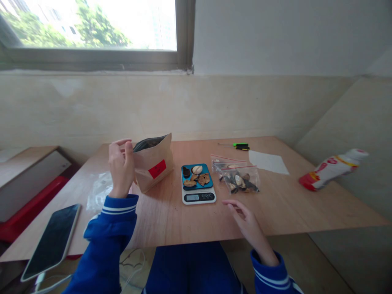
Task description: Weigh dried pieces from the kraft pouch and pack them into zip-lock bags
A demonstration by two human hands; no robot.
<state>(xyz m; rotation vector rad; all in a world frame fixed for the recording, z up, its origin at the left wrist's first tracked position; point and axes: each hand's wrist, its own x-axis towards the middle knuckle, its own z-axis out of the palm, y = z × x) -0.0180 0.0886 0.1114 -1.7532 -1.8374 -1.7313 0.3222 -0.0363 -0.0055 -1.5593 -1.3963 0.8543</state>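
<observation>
My left hand (121, 168) is raised beside the left edge of a brown paper pouch (153, 168), its fingers half bent with a gap by the thumb and nothing visible in them. The pouch stands upright with its mouth open and a red label on its front. Right of it is a kitchen scale (199, 197) with a blue top, bearing several dried mushroom pieces (203, 179); its lit digits are too small to read. My right hand (243, 216) hovers at the table's front, fingers stretched out and holding nothing, near the scale's lower right corner.
Zip bags of dried mushroom pieces (240, 181) lie right of the scale. Behind are screwdrivers (241, 146) and white paper (268, 162). A red-white bottle (330, 169) stands tilted in view at right. Clear plastic (99, 190) and a cabled tablet (53, 237) lie left.
</observation>
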